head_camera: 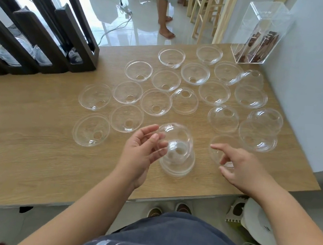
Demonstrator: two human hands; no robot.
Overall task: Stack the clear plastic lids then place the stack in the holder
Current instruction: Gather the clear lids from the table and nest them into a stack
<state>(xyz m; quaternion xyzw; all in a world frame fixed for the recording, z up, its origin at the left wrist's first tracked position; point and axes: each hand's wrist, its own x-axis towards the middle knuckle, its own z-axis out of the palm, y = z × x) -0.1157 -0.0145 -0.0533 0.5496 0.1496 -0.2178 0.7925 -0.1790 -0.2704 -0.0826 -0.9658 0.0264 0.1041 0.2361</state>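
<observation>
Several clear domed plastic lids (128,92) lie scattered over the wooden table (35,139), most with the rim up. A short stack of lids (179,165) stands near the front middle. My left hand (143,152) is at the stack's left side, fingertips on the rim of a tilted lid (177,134) resting over the stack. My right hand (241,168) is to the right, thumb and fingers curled around the edge of a single lid (221,146) that is tipped off the table. A dark slotted holder (79,40) stands at the back left.
A clear acrylic box (264,29) with brown packets stands at the back right corner by the wall. A person's bare legs (163,16) are on the tiled floor beyond the table. Wooden ladder-like frames (206,9) stand behind. Shoes lie under the front edge.
</observation>
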